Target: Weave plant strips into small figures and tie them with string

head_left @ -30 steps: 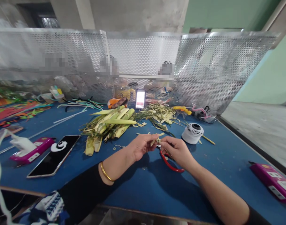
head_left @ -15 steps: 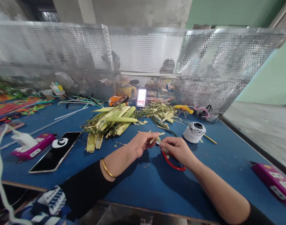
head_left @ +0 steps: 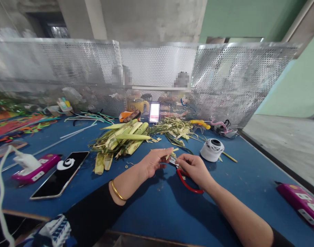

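Note:
My left hand (head_left: 156, 160) is closed in a pinch round a small woven piece of pale green husk strips (head_left: 173, 155), whose short ends stick out past the fingertips. Close beside it, my right hand (head_left: 193, 167) has thumb and fingers pressed together at the lower end of the same piece, seemingly on a husk strip partly hidden by the fingers. Red-handled scissors (head_left: 187, 184) are just below both hands, handles toward me and blades partly covered by the right fingers. Behind the left hand lies a pile of green-yellow husks (head_left: 126, 135).
Shredded husk strips (head_left: 176, 126) lie farther back. A white thread spool (head_left: 211, 151) stands right of my hands. A phone (head_left: 60, 176) and a magenta power strip (head_left: 38, 168) lie left, another magenta strip (head_left: 301, 204) right. Perforated metal panels (head_left: 157, 65) close off the back.
The view has tilted up a little, so everything sits lower. My hands stay together at the woven piece; the right fingers have shifted slightly and more of the scissor blades shows.

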A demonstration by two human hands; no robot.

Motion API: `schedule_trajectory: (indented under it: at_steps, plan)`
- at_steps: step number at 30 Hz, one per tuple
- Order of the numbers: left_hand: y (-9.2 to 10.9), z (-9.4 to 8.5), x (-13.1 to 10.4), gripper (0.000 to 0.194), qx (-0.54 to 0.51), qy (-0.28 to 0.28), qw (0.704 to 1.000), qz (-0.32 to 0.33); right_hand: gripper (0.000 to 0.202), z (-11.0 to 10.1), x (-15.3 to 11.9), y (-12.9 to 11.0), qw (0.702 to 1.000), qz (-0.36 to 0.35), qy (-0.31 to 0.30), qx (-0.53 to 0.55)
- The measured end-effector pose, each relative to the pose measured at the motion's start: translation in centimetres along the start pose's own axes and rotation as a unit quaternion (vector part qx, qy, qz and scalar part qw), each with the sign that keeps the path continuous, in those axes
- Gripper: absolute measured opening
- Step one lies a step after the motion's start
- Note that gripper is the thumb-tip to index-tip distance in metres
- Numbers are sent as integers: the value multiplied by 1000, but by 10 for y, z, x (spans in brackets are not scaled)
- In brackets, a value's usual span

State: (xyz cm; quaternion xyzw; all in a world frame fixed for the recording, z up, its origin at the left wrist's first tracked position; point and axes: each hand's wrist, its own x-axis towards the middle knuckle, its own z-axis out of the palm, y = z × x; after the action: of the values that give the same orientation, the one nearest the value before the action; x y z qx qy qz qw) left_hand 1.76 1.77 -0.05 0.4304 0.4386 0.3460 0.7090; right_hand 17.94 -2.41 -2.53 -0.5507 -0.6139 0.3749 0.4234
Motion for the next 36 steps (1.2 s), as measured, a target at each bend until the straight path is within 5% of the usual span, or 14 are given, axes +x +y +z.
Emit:
schedule_trajectory:
  at_steps: [4,8,10,13,14,16,18,20,22,27,32,36]
  plan:
    - [-2,-1,-2,31,73,-8,994,75,30,-2,0,-2,1000,-6,-18,-15]
    - [3,-7,0,37,128,-25,990,49,22,-10,-6,-13,996,1,-86,-31]
    - [9,-14,5,44,133,-11,990,44,17,-14,-11,-18,978,35,-204,-22]
    - [15,-26,16,36,125,101,980,118,12,-18,-17,-23,900,88,-427,-25]
    - [16,-30,20,30,109,135,975,137,11,-19,-18,-23,882,96,-460,-18]
    - [15,-34,26,21,82,183,967,155,14,-20,-15,-23,912,84,-398,51]
    - [13,-35,29,18,66,199,966,155,24,-24,-8,-21,962,35,-206,178]
    - [10,-33,28,18,63,195,967,151,41,-29,-1,-19,963,1,-29,269]
    - [9,-31,27,17,73,182,969,150,51,-33,5,-15,963,10,54,263]
    - [8,-28,24,13,114,161,969,148,38,-26,4,-6,998,-21,43,-39]
    - [4,-31,28,12,156,157,960,173,25,-15,-4,-5,916,-151,19,-372]
    - [-2,-35,35,11,235,138,940,206,25,-14,-3,1,891,-145,-3,-429]
